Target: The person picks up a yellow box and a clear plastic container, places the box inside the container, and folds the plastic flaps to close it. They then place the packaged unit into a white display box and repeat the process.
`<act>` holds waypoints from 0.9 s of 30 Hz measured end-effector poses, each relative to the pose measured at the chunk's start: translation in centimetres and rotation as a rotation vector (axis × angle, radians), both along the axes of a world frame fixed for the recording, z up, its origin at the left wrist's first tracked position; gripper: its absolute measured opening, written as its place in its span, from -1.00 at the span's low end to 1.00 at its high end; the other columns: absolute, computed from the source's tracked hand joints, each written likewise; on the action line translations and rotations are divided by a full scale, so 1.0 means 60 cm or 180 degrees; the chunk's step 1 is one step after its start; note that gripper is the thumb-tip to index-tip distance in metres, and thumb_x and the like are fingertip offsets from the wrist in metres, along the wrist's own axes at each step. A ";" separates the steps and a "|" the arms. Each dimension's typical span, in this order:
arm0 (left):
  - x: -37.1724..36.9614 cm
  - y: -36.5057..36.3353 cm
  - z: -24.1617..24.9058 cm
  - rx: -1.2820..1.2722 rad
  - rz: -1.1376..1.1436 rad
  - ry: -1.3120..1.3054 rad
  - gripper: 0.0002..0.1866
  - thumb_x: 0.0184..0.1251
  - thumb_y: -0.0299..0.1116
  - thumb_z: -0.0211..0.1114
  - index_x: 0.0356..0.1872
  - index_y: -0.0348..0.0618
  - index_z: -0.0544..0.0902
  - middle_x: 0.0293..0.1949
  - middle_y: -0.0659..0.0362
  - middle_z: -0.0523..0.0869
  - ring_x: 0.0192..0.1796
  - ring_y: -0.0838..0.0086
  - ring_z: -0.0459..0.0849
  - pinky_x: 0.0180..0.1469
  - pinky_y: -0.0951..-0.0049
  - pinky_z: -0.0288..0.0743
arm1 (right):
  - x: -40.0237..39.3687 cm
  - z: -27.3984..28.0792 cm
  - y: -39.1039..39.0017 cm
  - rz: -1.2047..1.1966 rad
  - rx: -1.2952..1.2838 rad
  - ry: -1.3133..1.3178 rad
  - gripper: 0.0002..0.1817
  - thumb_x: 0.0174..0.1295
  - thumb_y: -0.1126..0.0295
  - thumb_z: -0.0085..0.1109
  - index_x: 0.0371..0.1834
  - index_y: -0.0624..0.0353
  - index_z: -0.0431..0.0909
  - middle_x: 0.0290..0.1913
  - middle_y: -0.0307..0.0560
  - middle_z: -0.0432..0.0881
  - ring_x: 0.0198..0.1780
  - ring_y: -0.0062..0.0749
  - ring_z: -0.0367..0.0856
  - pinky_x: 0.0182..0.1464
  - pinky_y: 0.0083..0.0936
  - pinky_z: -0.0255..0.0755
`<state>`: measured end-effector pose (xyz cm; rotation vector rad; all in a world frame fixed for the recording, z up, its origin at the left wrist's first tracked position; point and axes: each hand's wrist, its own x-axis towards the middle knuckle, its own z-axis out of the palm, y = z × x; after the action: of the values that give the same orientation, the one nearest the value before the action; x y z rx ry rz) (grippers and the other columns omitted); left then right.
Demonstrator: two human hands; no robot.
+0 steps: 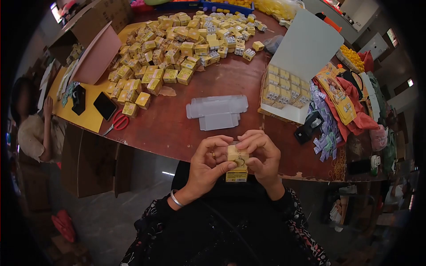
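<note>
Near the table's front edge, my left hand closes its fingers and thumb around the side of a small yellow box. My right hand holds the same box from the other side, its fingertips bent over the top end. A clear plastic layer seems to surround the box, though its edges are hard to make out. Just beyond my hands, flat translucent plastic box blanks lie on the red-brown table.
A large heap of small yellow boxes covers the far left. At right stands an open white carton holding rows of boxes. Red scissors, a phone and a pink basin are at left. Another person sits there.
</note>
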<state>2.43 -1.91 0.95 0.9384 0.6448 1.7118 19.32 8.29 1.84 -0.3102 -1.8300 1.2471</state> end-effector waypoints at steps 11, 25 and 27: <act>-0.002 -0.003 0.001 -0.0203 -0.0006 0.0314 -0.58 0.42 -0.66 0.38 0.26 -0.36 0.55 0.38 0.07 0.36 0.32 0.27 0.66 0.36 0.32 0.65 | 0.002 0.055 0.000 0.0191 -0.1064 -0.0537 -0.83 0.29 0.65 0.40 -0.09 0.37 0.64 0.02 -0.02 0.68 0.04 -0.48 0.72 0.16 -0.53 0.64; -0.004 -0.005 0.002 -0.0268 -0.0131 0.0548 -0.48 0.42 -0.64 0.38 0.38 -0.31 0.52 0.40 0.09 0.37 0.31 0.33 0.66 0.35 0.35 0.64 | 0.015 0.059 0.018 0.0418 -0.1320 -0.0539 -0.91 0.35 0.58 0.38 -0.26 0.34 0.64 -0.10 -0.07 0.73 -0.07 -0.53 0.72 0.00 -0.57 0.66; -0.003 -0.005 -0.004 -0.0321 -0.0158 0.0507 -0.51 0.43 -0.64 0.38 0.36 -0.32 0.53 0.40 0.09 0.37 0.31 0.33 0.66 0.35 0.35 0.64 | 0.017 0.061 0.018 0.0382 -0.1283 -0.0603 -0.91 0.35 0.57 0.39 -0.28 0.33 0.65 -0.09 -0.07 0.72 -0.06 -0.52 0.72 0.00 -0.57 0.65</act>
<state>2.24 -2.23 0.70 1.0177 0.7988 1.5566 20.34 9.35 5.48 -0.5628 -1.7628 1.7226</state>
